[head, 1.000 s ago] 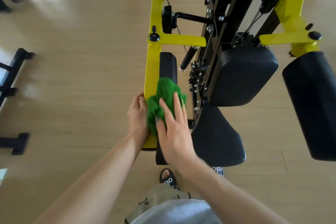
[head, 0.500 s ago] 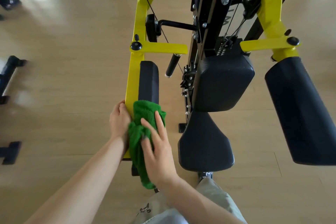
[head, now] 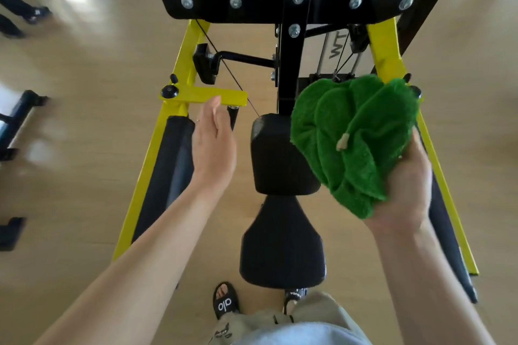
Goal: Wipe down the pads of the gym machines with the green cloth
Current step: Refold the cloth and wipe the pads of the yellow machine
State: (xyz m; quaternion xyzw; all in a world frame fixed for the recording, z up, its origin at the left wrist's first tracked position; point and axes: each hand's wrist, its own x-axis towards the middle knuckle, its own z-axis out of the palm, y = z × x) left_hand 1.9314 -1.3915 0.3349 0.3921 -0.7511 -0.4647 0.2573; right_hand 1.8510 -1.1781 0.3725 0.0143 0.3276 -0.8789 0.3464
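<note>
wood floor (head: 84,176) below; right hand (head: 403,185) grips green cloth (head: 356,134), left hand (head: 214,145) flat, holding nothing.

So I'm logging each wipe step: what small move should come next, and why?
Probably lower the green cloth onto the upper centre pad. The right hand grips the cloth bunched in the air, touching no pad, just right of that pad, and the left hand is open and free.

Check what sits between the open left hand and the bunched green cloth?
Head view: the upright black vinyl chest pad lies between the left hand and the bunched green cloth, held in the right hand.
</note>
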